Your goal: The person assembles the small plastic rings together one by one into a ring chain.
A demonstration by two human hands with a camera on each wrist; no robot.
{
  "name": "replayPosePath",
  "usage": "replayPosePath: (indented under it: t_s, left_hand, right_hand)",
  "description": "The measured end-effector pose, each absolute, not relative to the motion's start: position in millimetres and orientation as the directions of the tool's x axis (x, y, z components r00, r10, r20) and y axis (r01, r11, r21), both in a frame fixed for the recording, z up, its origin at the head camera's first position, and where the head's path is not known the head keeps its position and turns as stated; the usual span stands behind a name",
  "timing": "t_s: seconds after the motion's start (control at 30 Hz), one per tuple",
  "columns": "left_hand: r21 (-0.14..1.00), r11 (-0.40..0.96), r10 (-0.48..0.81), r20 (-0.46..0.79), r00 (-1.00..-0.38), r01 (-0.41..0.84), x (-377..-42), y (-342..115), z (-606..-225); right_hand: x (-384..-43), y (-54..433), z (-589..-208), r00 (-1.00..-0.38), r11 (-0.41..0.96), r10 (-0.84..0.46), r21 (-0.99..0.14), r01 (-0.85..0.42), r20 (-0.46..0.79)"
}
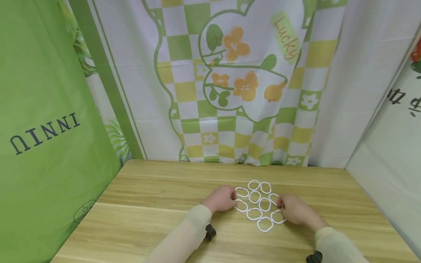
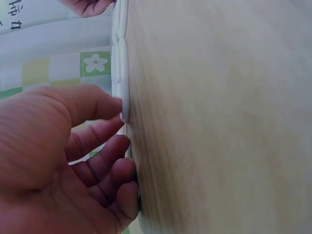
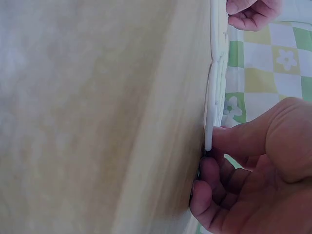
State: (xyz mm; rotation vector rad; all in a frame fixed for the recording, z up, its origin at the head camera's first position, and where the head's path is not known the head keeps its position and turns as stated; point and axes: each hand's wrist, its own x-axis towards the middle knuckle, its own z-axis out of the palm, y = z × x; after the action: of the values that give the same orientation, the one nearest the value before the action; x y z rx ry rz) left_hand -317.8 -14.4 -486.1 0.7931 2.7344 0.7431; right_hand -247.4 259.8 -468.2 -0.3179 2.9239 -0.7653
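A cluster of several white plastic rings, slightly oval, lies flat on the wooden table, edges close together. My left hand is at the cluster's left side, thumb and forefinger pinching the edge of a white ring; its other fingers curl loosely near the tabletop. On the right side, my right hand pinches the edge of another white ring between thumb and fingers. A lower right ring is partly covered by that hand. In the left wrist view, the rings appear edge-on, low on the wood.
The wooden table reaches back to a patterned curtain. Green fabric hangs along the left, pale fabric along the right. A dark wrist camera sits on the left sleeve, another on the right.
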Motion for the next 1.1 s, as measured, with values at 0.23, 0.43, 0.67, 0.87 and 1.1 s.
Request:
replayPosePath:
  t_s: [0.23, 0.43, 0.67, 0.87, 1.1]
  left_hand:
    - [0.5, 0.739, 0.553, -0.068, -0.83, 0.451, -315.3, -17.9, -479.8]
    - [0.431, 0.761, 0.581, -0.118, -0.806, 0.485, -310.6, -20.8, -474.3]
    - [0.419, 0.75, 0.601, -0.11, -0.792, 0.511, -308.8, -22.3, -478.7]
    - [0.534, 0.703, 0.578, -0.044, -0.815, 0.47, -309.6, -30.6, -487.0]
    - [0.641, 0.6, 0.593, 0.045, -0.804, 0.479, -305.6, -42.1, -482.3]
  right_hand:
    - [-243.9, 260.9, -463.1, -0.947, 0.843, -0.32, -0.468, -0.265, -0.039]
    - [-243.5, 264.3, -459.7, -0.932, 0.812, -0.361, -0.5, -0.3, -0.027]
    - [-242.2, 262.8, -452.4, -0.927, 0.766, -0.374, -0.567, -0.303, -0.009]
    - [-238.8, 252.5, -443.9, -0.919, 0.71, -0.391, -0.617, -0.339, 0.055]
    - [-238.0, 235.9, -437.2, -0.922, 0.683, -0.364, -0.636, -0.359, 0.129]
